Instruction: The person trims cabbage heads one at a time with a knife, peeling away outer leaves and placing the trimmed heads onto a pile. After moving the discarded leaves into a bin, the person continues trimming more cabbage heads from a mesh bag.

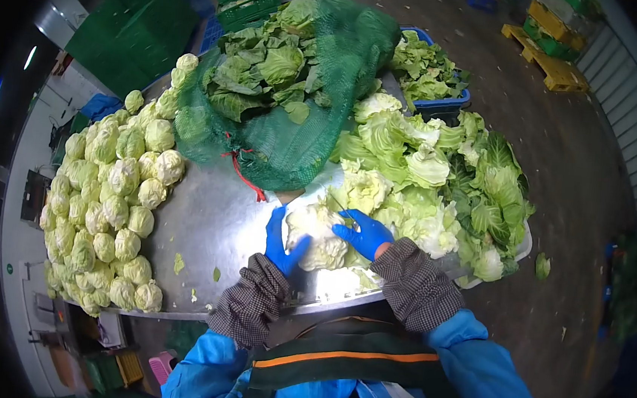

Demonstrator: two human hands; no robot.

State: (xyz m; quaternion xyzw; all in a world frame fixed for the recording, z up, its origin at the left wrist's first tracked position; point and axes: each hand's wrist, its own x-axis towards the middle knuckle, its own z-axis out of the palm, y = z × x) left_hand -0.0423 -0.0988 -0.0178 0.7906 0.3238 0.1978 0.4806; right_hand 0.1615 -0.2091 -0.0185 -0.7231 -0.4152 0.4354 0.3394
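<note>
A pale, trimmed head of cabbage (323, 246) sits at the front of the metal table (210, 220), between my two blue-gloved hands. My left hand (283, 243) grips its left side, thumb over the front and fingers pointing up. From the right, my right hand (365, 235) holds the head with its fingers curled over the upper side. Loose cabbage leaves (416, 207) lie just beyond and to the right. Behind the head, a green mesh sack (285, 150) with a red drawstring (241, 173) lies with its mouth toward me, and green cabbages (281, 63) are visible within it.
Many trimmed cabbages (110, 196) are piled along the table's left side. A heap of outer leaves (493, 191) covers the right end. Behind it stands a blue crate (448, 103) of leaves. Green crates (248, 11) are stacked at the back, and a yellow pallet (557, 72) lies at far right.
</note>
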